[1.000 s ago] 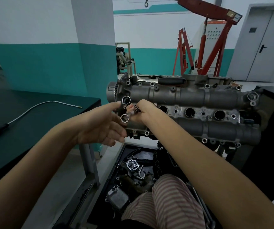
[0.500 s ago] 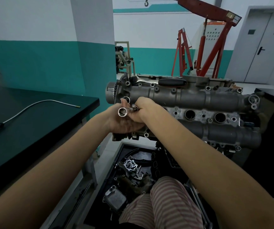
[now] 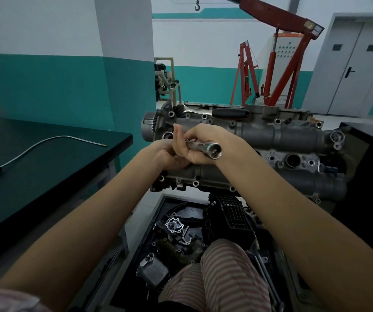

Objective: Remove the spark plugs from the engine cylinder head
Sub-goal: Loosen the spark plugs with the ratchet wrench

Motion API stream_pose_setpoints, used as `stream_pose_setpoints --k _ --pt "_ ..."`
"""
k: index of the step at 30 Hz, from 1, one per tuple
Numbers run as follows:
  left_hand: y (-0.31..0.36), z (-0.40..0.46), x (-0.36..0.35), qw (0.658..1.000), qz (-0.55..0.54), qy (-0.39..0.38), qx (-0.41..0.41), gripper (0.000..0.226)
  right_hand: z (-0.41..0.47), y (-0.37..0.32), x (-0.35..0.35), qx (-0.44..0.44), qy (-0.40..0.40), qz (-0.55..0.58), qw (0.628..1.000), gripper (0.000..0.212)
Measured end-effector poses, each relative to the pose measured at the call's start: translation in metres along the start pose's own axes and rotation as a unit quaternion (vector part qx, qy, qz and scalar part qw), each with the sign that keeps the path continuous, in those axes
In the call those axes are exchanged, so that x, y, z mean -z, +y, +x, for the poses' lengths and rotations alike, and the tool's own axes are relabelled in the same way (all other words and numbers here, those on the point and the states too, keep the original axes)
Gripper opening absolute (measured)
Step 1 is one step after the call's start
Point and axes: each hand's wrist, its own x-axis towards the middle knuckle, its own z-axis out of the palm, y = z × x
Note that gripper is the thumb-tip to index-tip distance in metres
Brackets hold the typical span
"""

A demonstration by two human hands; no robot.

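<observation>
**Socket tool held in both hands over cylinder head**

Nearest: black tray of loose engine parts [image 3: 156, 221]. Above it, right hand [image 3: 205, 140] grips a long silver metal socket tool [image 3: 205, 147], open end toward camera. Left hand [image 3: 169, 152] pinches its far end. Behind: grey cast-metal cylinder head [image 3: 282, 136], 1 plug well [image 3: 293, 160] visible. Farthest: red engine hoist [image 3: 277, 64].

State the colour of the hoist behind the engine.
Red, seen in the head view: the hoist stands behind the engine.
</observation>
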Motion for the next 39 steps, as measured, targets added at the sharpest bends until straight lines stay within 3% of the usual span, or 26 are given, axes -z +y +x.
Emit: stream_pose_setpoints --k 3,8,11,15,20,26,30,39 --pt "-0.004 -0.002 -0.001 0.998 -0.030 -0.047 0.004 0.013 -0.005 -0.001 0.009 -0.017 -0.024 -0.007 1.000 0.014" --pt "-0.003 -0.005 0.001 0.999 -0.005 -0.044 -0.020 0.041 -0.006 -0.009 0.027 -0.064 -0.033 -0.021 0.997 0.020" --pt "-0.003 -0.007 0.000 0.997 0.017 -0.062 -0.043 0.057 -0.012 -0.012 0.038 -0.106 -0.080 -0.019 0.991 0.013" --pt "-0.003 -0.012 -0.007 0.992 -0.018 -0.083 -0.090 0.036 -0.018 -0.014 0.050 -0.119 -0.161 -0.013 0.980 0.010" --pt "0.009 -0.019 -0.009 0.976 -0.045 -0.088 -0.193 0.030 -0.019 -0.017 0.060 -0.051 -0.136 -0.095 0.985 0.038" --pt "0.004 -0.033 -0.004 0.955 0.196 -0.099 -0.200 0.027 -0.005 -0.002 0.040 0.074 -0.055 -0.188 0.978 0.032" --pt "0.008 -0.046 0.003 0.895 0.370 -0.073 -0.237 0.029 0.010 0.022 0.015 0.223 -0.012 -0.332 0.917 0.034" --pt "0.101 -0.091 0.083 0.833 0.451 -0.038 -0.318 0.028 0.045 0.082 -0.086 0.227 -0.100 -0.343 0.906 0.030"
